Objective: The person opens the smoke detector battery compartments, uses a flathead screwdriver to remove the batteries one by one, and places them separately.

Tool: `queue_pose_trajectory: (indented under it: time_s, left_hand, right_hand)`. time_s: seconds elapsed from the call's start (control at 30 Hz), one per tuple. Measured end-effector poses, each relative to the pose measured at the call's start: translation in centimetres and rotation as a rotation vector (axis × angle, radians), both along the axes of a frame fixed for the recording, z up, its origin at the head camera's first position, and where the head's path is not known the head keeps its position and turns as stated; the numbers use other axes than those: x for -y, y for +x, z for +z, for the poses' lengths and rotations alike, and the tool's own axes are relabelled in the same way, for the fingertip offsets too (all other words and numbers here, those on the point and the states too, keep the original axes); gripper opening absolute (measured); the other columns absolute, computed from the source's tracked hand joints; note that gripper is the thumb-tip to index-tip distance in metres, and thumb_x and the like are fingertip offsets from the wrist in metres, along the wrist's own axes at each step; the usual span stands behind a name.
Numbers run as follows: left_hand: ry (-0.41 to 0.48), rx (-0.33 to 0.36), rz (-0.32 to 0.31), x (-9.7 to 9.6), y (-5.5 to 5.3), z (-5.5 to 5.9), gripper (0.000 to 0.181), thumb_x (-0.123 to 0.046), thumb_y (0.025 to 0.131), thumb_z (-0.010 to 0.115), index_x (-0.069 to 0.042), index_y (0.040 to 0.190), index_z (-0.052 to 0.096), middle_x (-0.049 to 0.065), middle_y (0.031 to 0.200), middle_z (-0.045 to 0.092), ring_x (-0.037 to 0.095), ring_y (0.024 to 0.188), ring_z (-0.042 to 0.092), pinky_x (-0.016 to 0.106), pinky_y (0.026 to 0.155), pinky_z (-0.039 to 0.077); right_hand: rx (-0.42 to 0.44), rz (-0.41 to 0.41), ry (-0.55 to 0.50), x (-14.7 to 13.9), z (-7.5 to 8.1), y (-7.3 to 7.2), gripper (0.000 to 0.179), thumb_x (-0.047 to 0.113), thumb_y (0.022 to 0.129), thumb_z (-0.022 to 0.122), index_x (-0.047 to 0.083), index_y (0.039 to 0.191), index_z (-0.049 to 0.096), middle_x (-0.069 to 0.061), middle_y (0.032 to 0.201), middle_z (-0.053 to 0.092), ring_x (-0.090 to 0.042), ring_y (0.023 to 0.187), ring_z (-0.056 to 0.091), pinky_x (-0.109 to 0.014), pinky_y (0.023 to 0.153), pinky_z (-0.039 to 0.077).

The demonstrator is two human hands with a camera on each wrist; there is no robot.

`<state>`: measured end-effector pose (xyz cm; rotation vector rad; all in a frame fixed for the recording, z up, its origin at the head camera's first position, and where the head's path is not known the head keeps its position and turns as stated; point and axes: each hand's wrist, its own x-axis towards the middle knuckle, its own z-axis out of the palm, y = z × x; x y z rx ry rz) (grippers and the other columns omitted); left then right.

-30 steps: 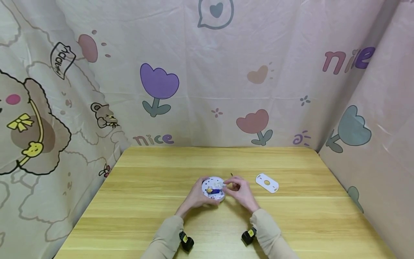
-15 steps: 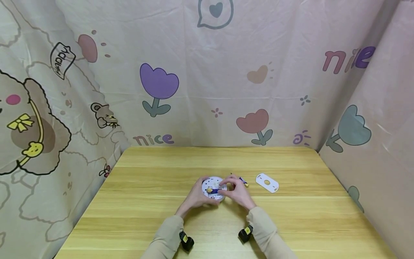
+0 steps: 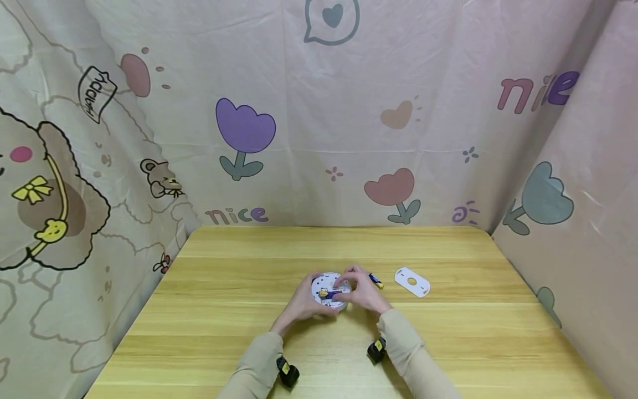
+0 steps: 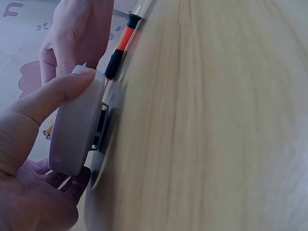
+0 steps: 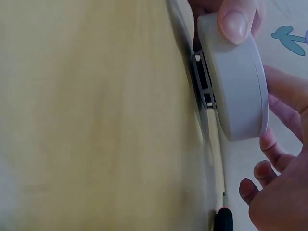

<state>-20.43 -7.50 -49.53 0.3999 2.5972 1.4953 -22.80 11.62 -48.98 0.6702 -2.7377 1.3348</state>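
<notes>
Round housing (image 4: 72, 134): looks like white plastic, smooth, matt-to-satin side wall. Table (image 3: 209, 343): wood-grain top, smooth, soft sheen. Backdrop (image 3: 309, 100): printed cloth, creased, faint sheen. Sleeve (image 3: 256, 354): matt cloth, wrinkled. Slotted plate (image 3: 404, 275): smooth, white; plastic or coated metal, can't tell. Orange-and-black tool handle (image 4: 125, 39): looks plastic. Battery (image 3: 375, 280): smooth wrap.
</notes>
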Motion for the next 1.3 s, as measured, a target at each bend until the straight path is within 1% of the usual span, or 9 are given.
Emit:
queue_pose_trajectory:
  time_s: [0.17, 0.27, 0.4, 0.63, 0.87, 0.97, 1.13, 1.23, 1.3]
  left_hand:
    - [0.005, -0.016, -0.008, 0.0, 0.0, 0.0, 0.105, -0.033, 0.049, 0.086, -0.006, 0.134, 0.029, 0.010, 0.122, 0.048, 0.022, 0.106, 0.049, 0.041, 0.093, 0.044]
    - [-0.002, -0.021, -0.006, 0.0, -0.1, 0.0, 0.105, -0.032, 0.048, 0.086, -0.006, 0.134, 0.030, 0.010, 0.122, 0.048, 0.022, 0.105, 0.049, 0.040, 0.093, 0.044]
    - [-0.007, -0.015, -0.006, 0.0, -0.1, -0.1, 0.106, -0.032, 0.048, 0.086, -0.007, 0.134, 0.030, 0.008, 0.120, 0.048, 0.020, 0.102, 0.050, 0.038, 0.092, 0.044]
    - [0.002, -0.019, -0.012, -0.1, -0.1, -0.1, 0.104, -0.033, 0.050, 0.085, -0.005, 0.134, 0.030, 0.010, 0.121, 0.048, 0.021, 0.103, 0.049, 0.038, 0.091, 0.044]
    - [0.018, -0.018, -0.015, 0.0, -0.3, -0.1, 0.102, -0.032, 0.050, 0.086, -0.006, 0.133, 0.031, 0.009, 0.119, 0.049, 0.020, 0.101, 0.050, 0.036, 0.089, 0.044]
    - [0.020, -0.026, -0.019, 0.1, -0.2, -0.1, 0.102, -0.033, 0.050, 0.085, -0.005, 0.132, 0.032, 0.010, 0.118, 0.049, 0.020, 0.099, 0.050, 0.035, 0.087, 0.044]
    - [0.022, -0.046, -0.015, 0.1, -0.3, -0.1, 0.101, -0.034, 0.050, 0.085, -0.004, 0.131, 0.033, 0.011, 0.117, 0.050, 0.019, 0.098, 0.050, 0.034, 0.086, 0.045]
    - [0.021, -0.046, -0.016, 0.0, -0.3, -0.1, 0.101, -0.033, 0.050, 0.085, -0.004, 0.131, 0.033, 0.010, 0.117, 0.050, 0.019, 0.098, 0.050, 0.034, 0.087, 0.045]
    - [0.015, -0.040, -0.016, 0.0, -0.3, -0.1, 0.102, -0.033, 0.049, 0.086, -0.005, 0.131, 0.033, 0.009, 0.117, 0.050, 0.019, 0.099, 0.050, 0.034, 0.088, 0.044]
  right_hand:
    - [-0.022, 0.051, 0.040, 0.0, 0.3, -0.5, 0.023, 0.028, 0.060, 0.081, 0.026, 0.079, 0.067, 0.002, 0.099, 0.046, -0.018, 0.097, 0.040, -0.038, 0.086, 0.038]
    - [-0.025, 0.060, 0.087, 0.2, 0.4, -0.8, 0.023, 0.027, 0.059, 0.081, 0.027, 0.076, 0.067, 0.002, 0.098, 0.045, -0.018, 0.096, 0.040, -0.036, 0.084, 0.037]
    - [-0.044, 0.065, 0.145, 0.4, 0.6, -1.0, 0.025, 0.028, 0.057, 0.082, 0.029, 0.076, 0.066, 0.003, 0.098, 0.046, -0.017, 0.096, 0.040, -0.037, 0.085, 0.035]
    - [-0.167, 0.122, 0.174, 0.2, 0.6, -0.7, 0.020, 0.029, 0.063, 0.079, 0.028, 0.080, 0.071, 0.003, 0.105, 0.051, -0.020, 0.104, 0.041, -0.039, 0.089, 0.034]
    - [-0.326, 0.200, 0.227, 0.2, 0.8, -0.3, 0.018, 0.029, 0.069, 0.075, 0.026, 0.087, 0.072, 0.004, 0.107, 0.054, -0.014, 0.100, 0.041, -0.031, 0.085, 0.035]
    - [-0.358, 0.212, 0.256, 0.3, 1.0, -0.2, 0.016, 0.027, 0.072, 0.073, 0.024, 0.088, 0.071, 0.004, 0.107, 0.053, -0.013, 0.099, 0.040, -0.031, 0.084, 0.035]
    - [-0.393, 0.203, 0.353, 0.6, 1.2, 0.0, 0.015, 0.030, 0.075, 0.069, 0.024, 0.089, 0.068, 0.006, 0.110, 0.052, -0.011, 0.099, 0.040, -0.032, 0.087, 0.036]
    - [-0.404, 0.190, 0.404, 0.7, 1.2, 0.0, 0.017, 0.034, 0.075, 0.068, 0.026, 0.090, 0.067, 0.009, 0.110, 0.051, -0.010, 0.099, 0.040, -0.031, 0.087, 0.038]
    - [-0.424, 0.192, 0.411, 0.7, 1.3, -0.1, 0.017, 0.035, 0.074, 0.069, 0.027, 0.088, 0.068, 0.008, 0.110, 0.052, -0.011, 0.099, 0.042, -0.031, 0.086, 0.039]
